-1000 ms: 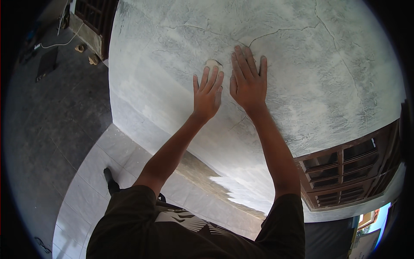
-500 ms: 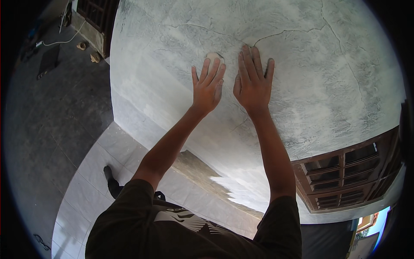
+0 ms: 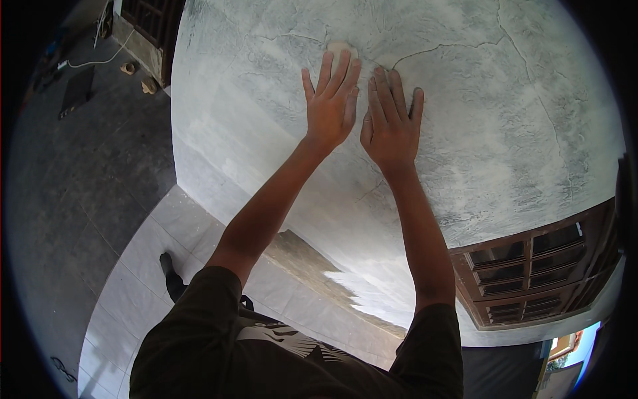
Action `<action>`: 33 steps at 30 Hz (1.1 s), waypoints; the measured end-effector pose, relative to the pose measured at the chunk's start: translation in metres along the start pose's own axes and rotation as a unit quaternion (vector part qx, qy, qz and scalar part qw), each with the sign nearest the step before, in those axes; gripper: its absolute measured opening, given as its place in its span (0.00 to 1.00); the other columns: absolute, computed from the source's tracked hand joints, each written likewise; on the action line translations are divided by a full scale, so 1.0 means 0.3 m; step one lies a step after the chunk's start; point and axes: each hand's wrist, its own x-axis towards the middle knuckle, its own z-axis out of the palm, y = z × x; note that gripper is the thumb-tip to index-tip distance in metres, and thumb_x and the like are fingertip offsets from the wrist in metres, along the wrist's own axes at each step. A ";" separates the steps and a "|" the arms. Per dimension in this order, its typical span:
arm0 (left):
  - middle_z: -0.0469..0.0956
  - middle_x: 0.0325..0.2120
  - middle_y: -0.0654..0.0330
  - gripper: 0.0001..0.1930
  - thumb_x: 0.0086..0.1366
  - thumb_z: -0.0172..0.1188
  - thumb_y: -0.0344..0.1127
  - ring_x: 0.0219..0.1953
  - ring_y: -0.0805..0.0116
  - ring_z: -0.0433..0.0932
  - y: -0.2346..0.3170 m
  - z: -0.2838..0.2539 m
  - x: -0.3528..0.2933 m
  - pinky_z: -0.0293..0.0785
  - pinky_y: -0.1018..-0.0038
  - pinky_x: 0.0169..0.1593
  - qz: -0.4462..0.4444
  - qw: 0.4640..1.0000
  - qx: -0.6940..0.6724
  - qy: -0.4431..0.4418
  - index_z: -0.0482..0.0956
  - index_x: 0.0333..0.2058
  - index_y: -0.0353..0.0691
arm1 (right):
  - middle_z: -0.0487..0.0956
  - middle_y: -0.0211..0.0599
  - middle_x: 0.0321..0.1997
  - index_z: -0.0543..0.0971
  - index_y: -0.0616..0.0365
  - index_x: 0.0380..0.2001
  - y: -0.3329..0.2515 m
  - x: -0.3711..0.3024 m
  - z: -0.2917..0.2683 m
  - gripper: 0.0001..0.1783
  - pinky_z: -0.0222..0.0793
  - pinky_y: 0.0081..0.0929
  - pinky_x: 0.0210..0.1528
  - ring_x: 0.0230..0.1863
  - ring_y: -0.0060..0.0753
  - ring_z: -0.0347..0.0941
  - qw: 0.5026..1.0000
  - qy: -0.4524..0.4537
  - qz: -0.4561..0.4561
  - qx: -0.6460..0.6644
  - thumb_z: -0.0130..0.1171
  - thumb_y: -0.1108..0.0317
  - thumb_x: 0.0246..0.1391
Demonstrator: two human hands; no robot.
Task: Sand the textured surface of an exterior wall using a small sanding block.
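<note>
Just above L hand fingertips: pale pad (on wall).

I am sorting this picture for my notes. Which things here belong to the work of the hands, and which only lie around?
In the work:
left hand
right hand
pad
wall

Lying about:
cable
mat
window
shoe

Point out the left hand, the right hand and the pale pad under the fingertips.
left hand [image 3: 330,106], head view, back of hand
right hand [image 3: 391,126], head view, back of hand
pale rounded pad [image 3: 337,48], head view, top edge
</note>
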 end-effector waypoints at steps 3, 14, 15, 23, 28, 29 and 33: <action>0.59 0.70 0.55 0.27 0.67 0.52 0.31 0.73 0.47 0.52 0.016 -0.007 0.077 0.35 0.37 0.70 0.049 0.998 -0.014 0.037 0.67 0.66 0.45 | 0.69 0.34 0.70 0.74 0.58 0.59 -0.008 0.003 -0.002 0.26 0.44 0.62 0.72 0.74 0.38 0.59 1.000 0.003 0.003 0.003 0.51 0.69 0.55; 0.59 0.71 0.59 0.26 0.69 0.52 0.32 0.74 0.51 0.51 0.002 -0.003 0.079 0.38 0.37 0.70 0.043 0.999 -0.021 0.023 0.67 0.66 0.47 | 0.69 0.33 0.70 0.75 0.56 0.58 0.001 0.000 -0.003 0.26 0.45 0.62 0.71 0.74 0.37 0.59 1.000 0.002 -0.001 -0.008 0.51 0.69 0.55; 0.59 0.71 0.60 0.26 0.69 0.52 0.32 0.74 0.52 0.51 0.010 -0.004 0.096 0.38 0.37 0.70 0.059 0.997 -0.031 0.034 0.67 0.66 0.48 | 0.69 0.33 0.70 0.75 0.56 0.58 -0.001 0.002 -0.004 0.26 0.45 0.62 0.71 0.74 0.37 0.59 1.000 0.001 0.001 -0.004 0.51 0.69 0.55; 0.60 0.70 0.59 0.26 0.69 0.51 0.33 0.74 0.51 0.52 -0.073 0.001 -0.113 0.38 0.38 0.70 0.013 1.000 0.020 -0.013 0.67 0.66 0.48 | 0.69 0.32 0.70 0.75 0.56 0.58 -0.014 0.006 -0.005 0.25 0.43 0.62 0.72 0.74 0.37 0.59 1.000 -0.012 0.001 0.006 0.50 0.70 0.55; 0.60 0.70 0.52 0.25 0.69 0.48 0.33 0.74 0.46 0.50 -0.013 -0.006 0.094 0.33 0.38 0.70 0.063 0.997 -0.041 0.024 0.69 0.65 0.41 | 0.69 0.31 0.70 0.75 0.55 0.58 -0.011 0.007 0.003 0.26 0.44 0.62 0.72 0.74 0.37 0.59 1.000 0.001 0.002 0.005 0.51 0.70 0.54; 0.60 0.70 0.52 0.25 0.69 0.48 0.33 0.74 0.46 0.50 -0.030 -0.001 0.005 0.33 0.38 0.70 0.062 0.997 -0.040 0.024 0.69 0.65 0.41 | 0.69 0.31 0.70 0.75 0.55 0.58 -0.015 0.006 0.000 0.26 0.44 0.62 0.72 0.74 0.37 0.59 1.000 0.001 0.002 0.006 0.51 0.70 0.54; 0.61 0.70 0.61 0.26 0.68 0.52 0.32 0.74 0.52 0.52 -0.093 0.014 -0.201 0.37 0.36 0.69 0.009 1.000 0.011 -0.009 0.68 0.66 0.48 | 0.69 0.31 0.70 0.75 0.55 0.59 -0.021 0.023 0.009 0.26 0.44 0.62 0.72 0.74 0.37 0.59 1.000 -0.001 0.005 0.010 0.51 0.71 0.54</action>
